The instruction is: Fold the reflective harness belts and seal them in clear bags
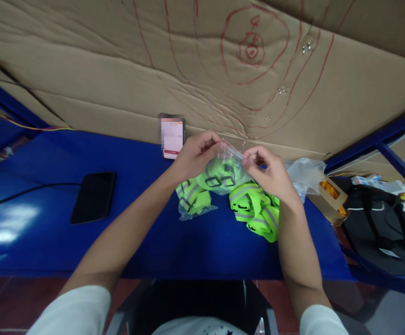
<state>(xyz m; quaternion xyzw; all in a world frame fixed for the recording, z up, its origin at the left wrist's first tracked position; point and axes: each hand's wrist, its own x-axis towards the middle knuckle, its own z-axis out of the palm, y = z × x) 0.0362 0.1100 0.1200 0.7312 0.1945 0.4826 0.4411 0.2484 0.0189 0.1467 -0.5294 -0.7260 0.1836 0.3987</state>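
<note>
My left hand (pixel 202 151) and my right hand (pixel 267 170) pinch the top edge of a clear plastic bag (pixel 223 176), one at each side. Inside the bag is a folded neon-green strap with black buckles. Just left of it, another bagged green strap (pixel 195 197) lies on the table. Loose neon-green reflective straps (pixel 256 209) with grey stripes are heaped below my right hand. Beyond my right wrist lie more clear plastic bags (pixel 305 174).
A lit phone (pixel 172 137) leans against the cardboard wall (pixel 101 83). On the blue table (pixel 136 242), a dark phone with a cable (pixel 93 197) lies to the left. An open cardboard box (pixel 328 200) holding orange items is at right, near a black bag (pixel 380 228).
</note>
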